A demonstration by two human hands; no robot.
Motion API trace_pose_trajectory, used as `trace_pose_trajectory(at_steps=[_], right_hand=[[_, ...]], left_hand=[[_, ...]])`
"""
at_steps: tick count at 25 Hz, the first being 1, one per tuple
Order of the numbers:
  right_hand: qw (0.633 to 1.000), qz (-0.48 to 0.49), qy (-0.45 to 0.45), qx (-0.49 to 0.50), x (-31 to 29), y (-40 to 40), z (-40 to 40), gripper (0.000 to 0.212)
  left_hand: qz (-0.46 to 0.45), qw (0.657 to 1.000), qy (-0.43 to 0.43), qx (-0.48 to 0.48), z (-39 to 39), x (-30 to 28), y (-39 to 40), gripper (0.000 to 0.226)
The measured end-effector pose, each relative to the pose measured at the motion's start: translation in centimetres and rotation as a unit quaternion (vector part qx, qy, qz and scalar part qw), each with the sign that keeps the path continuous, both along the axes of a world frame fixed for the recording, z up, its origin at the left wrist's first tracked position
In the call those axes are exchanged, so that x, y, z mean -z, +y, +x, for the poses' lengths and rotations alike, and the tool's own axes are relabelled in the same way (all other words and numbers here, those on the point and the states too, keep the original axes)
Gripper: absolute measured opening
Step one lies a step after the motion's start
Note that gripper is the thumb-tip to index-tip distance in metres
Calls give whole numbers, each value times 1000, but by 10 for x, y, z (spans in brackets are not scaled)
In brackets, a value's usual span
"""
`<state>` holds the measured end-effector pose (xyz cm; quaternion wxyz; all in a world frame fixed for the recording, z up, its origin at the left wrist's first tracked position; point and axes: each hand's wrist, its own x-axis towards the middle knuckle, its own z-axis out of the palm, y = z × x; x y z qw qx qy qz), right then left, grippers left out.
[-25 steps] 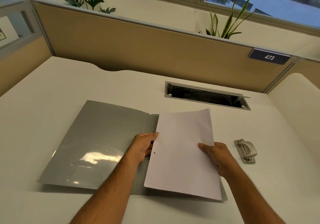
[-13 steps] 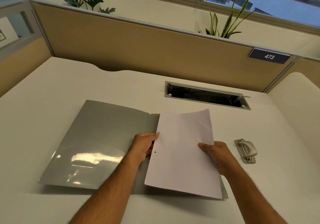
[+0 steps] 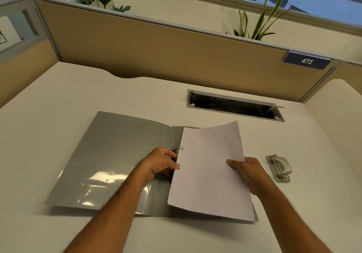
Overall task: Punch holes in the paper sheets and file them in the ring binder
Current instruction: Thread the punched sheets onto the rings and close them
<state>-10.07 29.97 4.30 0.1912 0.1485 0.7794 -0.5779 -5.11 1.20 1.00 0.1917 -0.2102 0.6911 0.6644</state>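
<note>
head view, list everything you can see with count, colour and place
ring binder: 1, grey, lying open on the desk centre-left
ring mechanism: 1, metal, at the binder spine by the left hand
paper sheets: thin white stack, count unclear, held tilted over the binder's right half
hole punch: 1, grey metal, on the desk right of the paper
desk: 1, white
cable slot: 1, dark, far desk centre
partition: tan, behind the desk
number plate: 1, dark, reads 473
plants: 2, green, behind the partition
left hand: at the rings
right hand: grip on the paper's right edge
</note>
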Motion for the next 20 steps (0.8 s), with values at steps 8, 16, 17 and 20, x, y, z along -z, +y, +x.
trace_pose_trajectory(at_steps=[8, 16, 17, 20], right_hand=[[1000, 0, -5, -1, 5, 1, 2, 39], [1000, 1, -11, -4, 7, 2, 3, 40], [1000, 1, -13, -2, 7, 2, 3, 39], [1000, 0, -18, 0, 7, 2, 3, 38]], left_hand=[[3, 998, -17, 59, 0, -5, -3, 44], [-12, 996, -23, 90, 1, -6, -2, 44], [-13, 995, -23, 92, 1, -6, -2, 45], [-19, 995, -23, 91, 1, -6, -2, 47]])
